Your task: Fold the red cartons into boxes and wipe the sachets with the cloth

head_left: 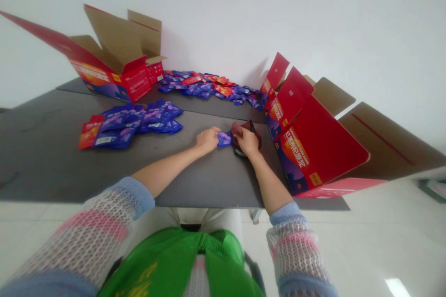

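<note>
My left hand (208,140) is closed on one end of a small purple sachet (225,138), which lies low over the grey table. At the sachet's other end, my right hand (248,141) is closed on a soft-looking reddish-brown piece (237,129); its exact kind is unclear. Beneath and behind that hand sits a dark, black-rimmed shallow holder (252,126), partly hidden by the fingers. A pile of purple sachets (153,118) with an orange-red one on its left end lies left of my hands.
More purple and red sachets (209,87) form a long row along the wall. An open red carton (134,76) stands at the back left. Several open red cartons (306,148) line the right side. The table's front edge (209,206) runs close to my lap.
</note>
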`<control>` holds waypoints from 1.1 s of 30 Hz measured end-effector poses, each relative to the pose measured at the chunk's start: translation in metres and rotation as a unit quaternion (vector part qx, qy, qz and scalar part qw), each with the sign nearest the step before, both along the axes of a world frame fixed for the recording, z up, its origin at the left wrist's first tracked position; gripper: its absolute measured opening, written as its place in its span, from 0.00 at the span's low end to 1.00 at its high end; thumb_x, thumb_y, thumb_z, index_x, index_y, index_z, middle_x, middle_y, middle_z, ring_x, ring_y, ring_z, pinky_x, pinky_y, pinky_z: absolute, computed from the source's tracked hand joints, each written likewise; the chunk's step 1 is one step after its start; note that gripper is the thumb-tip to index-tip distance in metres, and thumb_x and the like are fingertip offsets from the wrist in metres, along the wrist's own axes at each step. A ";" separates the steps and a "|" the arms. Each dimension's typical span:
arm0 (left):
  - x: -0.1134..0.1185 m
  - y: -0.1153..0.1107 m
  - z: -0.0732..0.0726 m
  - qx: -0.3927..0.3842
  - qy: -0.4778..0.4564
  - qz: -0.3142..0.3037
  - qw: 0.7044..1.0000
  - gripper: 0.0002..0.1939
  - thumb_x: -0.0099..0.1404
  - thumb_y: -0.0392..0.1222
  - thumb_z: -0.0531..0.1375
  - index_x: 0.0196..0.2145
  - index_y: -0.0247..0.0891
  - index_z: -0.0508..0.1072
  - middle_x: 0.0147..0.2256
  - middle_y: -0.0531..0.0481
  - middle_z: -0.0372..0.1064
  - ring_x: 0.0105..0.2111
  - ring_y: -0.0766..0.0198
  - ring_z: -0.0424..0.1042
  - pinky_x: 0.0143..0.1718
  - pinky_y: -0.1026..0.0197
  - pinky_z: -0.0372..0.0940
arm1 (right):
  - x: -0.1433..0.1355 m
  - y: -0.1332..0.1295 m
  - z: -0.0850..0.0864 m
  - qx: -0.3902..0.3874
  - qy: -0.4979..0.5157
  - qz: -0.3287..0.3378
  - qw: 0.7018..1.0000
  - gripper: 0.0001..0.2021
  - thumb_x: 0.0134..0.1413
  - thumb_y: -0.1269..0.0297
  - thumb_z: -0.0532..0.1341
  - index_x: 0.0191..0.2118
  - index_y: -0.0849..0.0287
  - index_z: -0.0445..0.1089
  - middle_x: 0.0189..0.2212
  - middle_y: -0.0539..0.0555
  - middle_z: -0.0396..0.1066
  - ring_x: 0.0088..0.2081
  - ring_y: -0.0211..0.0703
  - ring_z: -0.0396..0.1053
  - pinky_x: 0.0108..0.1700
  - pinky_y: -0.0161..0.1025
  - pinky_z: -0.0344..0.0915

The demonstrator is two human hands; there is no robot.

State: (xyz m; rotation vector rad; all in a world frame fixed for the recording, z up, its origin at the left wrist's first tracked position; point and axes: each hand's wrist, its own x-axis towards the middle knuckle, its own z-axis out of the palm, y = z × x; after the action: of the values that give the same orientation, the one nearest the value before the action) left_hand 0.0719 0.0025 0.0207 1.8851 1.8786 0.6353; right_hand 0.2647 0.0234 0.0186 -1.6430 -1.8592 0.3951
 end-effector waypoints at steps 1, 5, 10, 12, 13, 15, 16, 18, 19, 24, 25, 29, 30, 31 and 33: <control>-0.002 0.003 0.002 -0.011 -0.016 0.015 1.000 0.19 0.67 0.40 0.54 0.52 0.45 0.77 0.45 0.46 0.79 0.49 0.53 0.75 0.49 0.56 0.67 | 0.006 0.001 0.001 0.009 0.044 0.003 0.999 0.17 0.53 0.62 0.67 0.50 0.55 0.75 0.43 0.58 0.79 0.49 0.54 0.75 0.55 0.48 0.66; -0.011 0.016 0.003 -0.060 -0.151 0.009 0.987 0.12 0.61 0.35 0.58 0.37 0.39 0.81 0.35 0.44 0.79 0.40 0.55 0.78 0.42 0.58 0.70 | 0.010 -0.007 0.007 0.047 0.087 0.081 0.992 0.22 0.59 0.58 0.62 0.58 0.56 0.70 0.51 0.59 0.76 0.54 0.53 0.72 0.58 0.49 0.65; -0.021 0.026 -0.003 -0.118 -0.308 -0.007 0.944 0.11 0.59 0.29 0.55 0.32 0.33 0.78 0.24 0.49 0.75 0.25 0.65 0.75 0.32 0.63 0.72 | -0.027 -0.028 0.005 0.085 -0.076 0.287 0.951 0.29 0.64 0.58 0.56 0.68 0.61 0.58 0.66 0.59 0.59 0.70 0.49 0.49 0.69 0.48 0.51; -0.024 0.028 -0.003 -0.138 -0.346 -0.008 0.928 0.10 0.59 0.29 0.55 0.29 0.32 0.77 0.23 0.48 0.74 0.24 0.65 0.74 0.32 0.62 0.72 | -0.038 -0.030 0.002 0.089 -0.120 0.316 0.937 0.33 0.62 0.58 0.58 0.69 0.64 0.54 0.68 0.60 0.55 0.73 0.51 0.40 0.71 0.51 0.47; -0.025 0.028 -0.003 -0.146 -0.356 -0.010 0.923 0.08 0.59 0.30 0.56 0.28 0.32 0.76 0.22 0.48 0.73 0.24 0.65 0.74 0.32 0.61 0.73 | -0.040 -0.030 0.001 0.082 -0.134 0.312 0.937 0.34 0.62 0.57 0.59 0.70 0.63 0.53 0.69 0.60 0.54 0.73 0.52 0.39 0.70 0.53 0.47; -0.026 0.029 -0.001 -0.163 -0.366 -0.025 0.916 0.06 0.59 0.32 0.59 0.27 0.32 0.76 0.23 0.48 0.74 0.25 0.64 0.74 0.35 0.60 0.73 | -0.039 -0.027 0.000 0.054 -0.153 0.293 0.942 0.35 0.62 0.55 0.58 0.70 0.61 0.52 0.69 0.59 0.54 0.72 0.54 0.40 0.69 0.55 0.49; -0.027 0.029 -0.001 -0.173 -0.372 -0.036 0.911 0.05 0.59 0.33 0.60 0.27 0.32 0.76 0.23 0.48 0.74 0.26 0.64 0.74 0.36 0.59 0.74 | -0.036 -0.025 0.001 0.038 -0.160 0.284 0.944 0.34 0.63 0.54 0.58 0.71 0.59 0.51 0.69 0.58 0.54 0.72 0.54 0.42 0.69 0.56 0.50; -0.028 0.030 0.000 -0.188 -0.381 -0.049 0.904 0.05 0.61 0.34 0.61 0.28 0.32 0.76 0.23 0.48 0.74 0.26 0.65 0.74 0.39 0.58 0.74 | -0.029 -0.021 0.003 0.014 -0.174 0.257 0.951 0.33 0.64 0.55 0.57 0.71 0.58 0.51 0.68 0.59 0.56 0.71 0.54 0.48 0.67 0.55 0.53; -0.029 0.031 -0.001 -0.191 -0.382 -0.047 0.903 0.05 0.62 0.34 0.61 0.29 0.31 0.76 0.23 0.49 0.73 0.26 0.66 0.74 0.40 0.57 0.74 | -0.026 -0.019 0.004 0.008 -0.181 0.241 0.954 0.32 0.64 0.55 0.57 0.70 0.58 0.52 0.68 0.60 0.56 0.70 0.54 0.51 0.67 0.55 0.55; -0.029 0.033 -0.007 -0.179 -0.381 -0.016 0.907 0.11 0.68 0.31 0.55 0.37 0.31 0.78 0.27 0.46 0.76 0.29 0.65 0.77 0.42 0.57 0.74 | -0.007 -0.010 0.007 -0.010 -0.210 0.154 0.965 0.28 0.64 0.54 0.57 0.66 0.59 0.61 0.63 0.65 0.64 0.64 0.59 0.62 0.62 0.54 0.61; -0.030 0.033 -0.008 -0.179 -0.381 -0.019 0.907 0.12 0.69 0.31 0.54 0.38 0.30 0.79 0.28 0.45 0.77 0.30 0.64 0.77 0.43 0.57 0.74 | -0.003 -0.009 0.007 -0.018 -0.213 0.133 0.968 0.28 0.64 0.52 0.58 0.65 0.59 0.62 0.61 0.67 0.66 0.61 0.61 0.65 0.60 0.54 0.63; -0.033 0.035 -0.012 -0.177 -0.394 -0.043 0.901 0.13 0.70 0.32 0.53 0.41 0.29 0.79 0.31 0.41 0.78 0.33 0.61 0.79 0.44 0.55 0.74 | 0.014 -0.006 0.010 -0.015 -0.178 0.071 0.981 0.25 0.62 0.48 0.59 0.58 0.56 0.71 0.57 0.65 0.71 0.57 0.62 0.70 0.61 0.56 0.62; -0.034 0.035 -0.012 -0.176 -0.395 -0.045 0.901 0.13 0.70 0.33 0.54 0.41 0.29 0.79 0.31 0.41 0.79 0.33 0.61 0.79 0.44 0.54 0.74 | 0.016 -0.006 0.012 0.003 -0.155 0.064 0.986 0.23 0.62 0.48 0.59 0.57 0.56 0.71 0.58 0.64 0.70 0.59 0.60 0.68 0.63 0.56 0.59; -0.034 0.035 -0.012 -0.173 -0.392 -0.045 0.903 0.12 0.70 0.35 0.55 0.41 0.29 0.79 0.31 0.40 0.79 0.34 0.60 0.79 0.44 0.53 0.74 | 0.018 -0.007 0.015 0.025 -0.129 0.056 0.990 0.22 0.63 0.50 0.59 0.57 0.56 0.71 0.59 0.62 0.69 0.61 0.59 0.66 0.65 0.56 0.57; -0.033 0.033 -0.011 -0.162 -0.380 -0.041 0.910 0.11 0.69 0.38 0.58 0.41 0.30 0.79 0.30 0.41 0.78 0.34 0.59 0.79 0.43 0.52 0.74 | 0.017 -0.011 0.023 0.065 -0.077 0.043 0.994 0.23 0.65 0.51 0.57 0.59 0.56 0.69 0.62 0.61 0.66 0.65 0.57 0.61 0.66 0.55 0.55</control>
State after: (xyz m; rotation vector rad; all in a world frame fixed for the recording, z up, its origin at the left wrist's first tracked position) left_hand 0.0387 0.0360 0.0097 1.2330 1.2844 0.8156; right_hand 0.2821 0.0129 0.0412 -1.5477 -2.0286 0.1815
